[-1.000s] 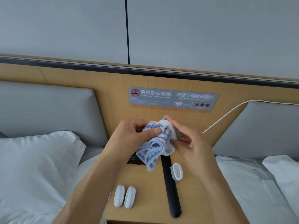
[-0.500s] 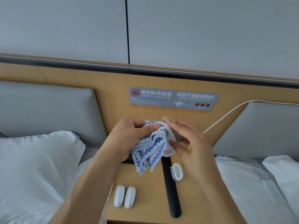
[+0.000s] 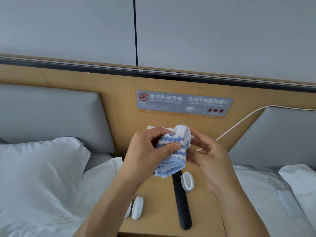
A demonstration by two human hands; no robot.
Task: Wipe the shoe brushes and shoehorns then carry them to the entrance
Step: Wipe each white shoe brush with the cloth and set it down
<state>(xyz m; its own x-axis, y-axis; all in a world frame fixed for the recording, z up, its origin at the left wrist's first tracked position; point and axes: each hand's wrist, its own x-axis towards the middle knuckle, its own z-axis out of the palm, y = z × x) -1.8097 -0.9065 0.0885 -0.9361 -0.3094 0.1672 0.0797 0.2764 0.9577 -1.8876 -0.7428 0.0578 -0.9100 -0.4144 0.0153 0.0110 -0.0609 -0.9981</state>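
Wiping a brush above the table.
Left hand [image 3: 145, 151] is pinching the cloth [image 3: 171, 151] against the brush [image 3: 183, 132], which the right hand [image 3: 208, 156] is gripping, long axis upright.

On the wooden bedside tabletop [image 3: 159, 212], two white oval brushes [image 3: 136, 208] are laid side by side at the left; a long black shoehorn [image 3: 181, 202] is laid right of them, with a white bristled brush [image 3: 187, 181] just beside it. White pillows [image 3: 39, 168] are set left of the tabletop.
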